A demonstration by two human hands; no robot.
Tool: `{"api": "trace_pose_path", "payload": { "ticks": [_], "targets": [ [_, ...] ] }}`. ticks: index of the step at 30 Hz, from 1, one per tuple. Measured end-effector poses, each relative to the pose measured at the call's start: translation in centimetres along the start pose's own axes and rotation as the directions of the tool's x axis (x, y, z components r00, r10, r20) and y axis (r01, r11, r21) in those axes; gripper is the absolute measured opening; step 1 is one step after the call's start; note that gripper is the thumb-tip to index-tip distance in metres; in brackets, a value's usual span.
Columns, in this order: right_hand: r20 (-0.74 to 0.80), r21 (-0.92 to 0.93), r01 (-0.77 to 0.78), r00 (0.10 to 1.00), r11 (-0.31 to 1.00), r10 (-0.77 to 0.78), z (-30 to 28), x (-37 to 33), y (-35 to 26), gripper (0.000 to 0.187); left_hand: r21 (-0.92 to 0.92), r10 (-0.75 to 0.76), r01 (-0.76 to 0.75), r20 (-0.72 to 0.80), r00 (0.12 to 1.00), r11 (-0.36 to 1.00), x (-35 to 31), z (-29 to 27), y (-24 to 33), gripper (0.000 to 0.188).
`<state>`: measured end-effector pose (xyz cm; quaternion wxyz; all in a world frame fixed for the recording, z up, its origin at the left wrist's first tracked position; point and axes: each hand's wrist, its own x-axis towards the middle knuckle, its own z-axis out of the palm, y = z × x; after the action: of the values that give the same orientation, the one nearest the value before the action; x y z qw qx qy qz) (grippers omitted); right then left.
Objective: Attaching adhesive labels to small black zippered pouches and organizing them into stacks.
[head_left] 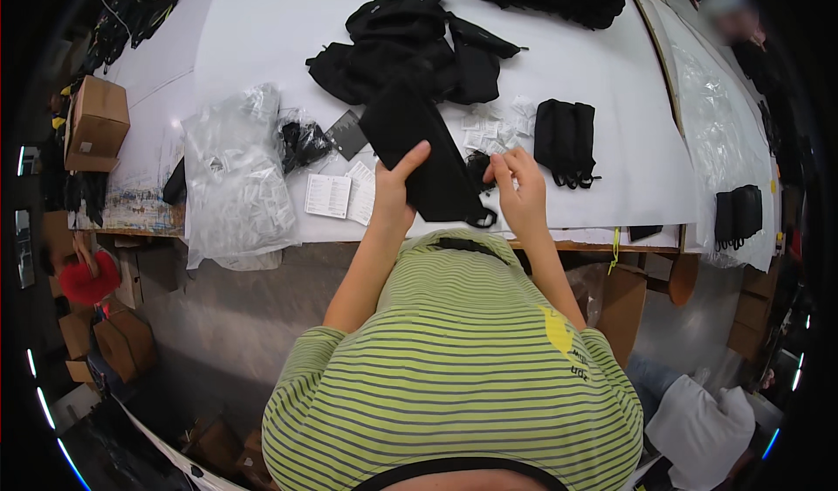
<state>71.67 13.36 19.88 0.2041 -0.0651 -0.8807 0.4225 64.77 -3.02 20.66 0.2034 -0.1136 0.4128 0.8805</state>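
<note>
My left hand [397, 181] grips a flat black fabric pouch [423, 151] by its side, thumb on top. The pouch lies tilted over the table's near part, a small loop at its lower corner. Just right of it, my right hand [521, 190] is closed, thumb and fingertips pinched together; what they hold, if anything, is too small to make out. Beside those fingertips lies a small dark tangle [477, 163], partly hidden by the pouch. White printed cards [328, 196] and a dark card [347, 134] lie left of the pouch.
Black pouches [397, 59] are heaped farther back, with a neat stack [565, 137] at right. Small clear packets [497, 124] lie between. Clear plastic bags [236, 177] spread at left beside a bag of black pieces [303, 144]. A cardboard box [96, 124] sits far left.
</note>
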Motion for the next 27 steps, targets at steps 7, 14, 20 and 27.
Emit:
{"api": "trace_pose_path", "payload": {
  "ticks": [7,14,20,27],
  "targets": [
    [0.078,0.655,-0.207,0.975,0.727,0.207,0.1,4.3,-2.2,0.026,0.239,-0.255,0.208,0.189,0.948,0.949,-1.3,1.2,-0.2,0.039],
    [-0.183,0.322,0.043,0.983,0.946,0.018,0.3,4.0,-2.9,0.010,0.181,-0.333,0.304,0.161,0.929,0.935,-1.8,0.7,-0.4,0.034],
    [-0.045,0.239,0.146,0.989,0.960,-0.139,-0.9,3.1,-4.6,0.010,-0.019,-0.346,0.355,0.178,0.921,0.935,-0.1,-0.9,0.0,0.023],
    [0.348,0.355,0.056,0.919,0.933,-0.187,-1.9,1.2,-6.3,0.009,-0.223,-0.309,0.351,0.202,0.929,0.910,2.8,-2.1,1.6,0.018]
  ]
}}
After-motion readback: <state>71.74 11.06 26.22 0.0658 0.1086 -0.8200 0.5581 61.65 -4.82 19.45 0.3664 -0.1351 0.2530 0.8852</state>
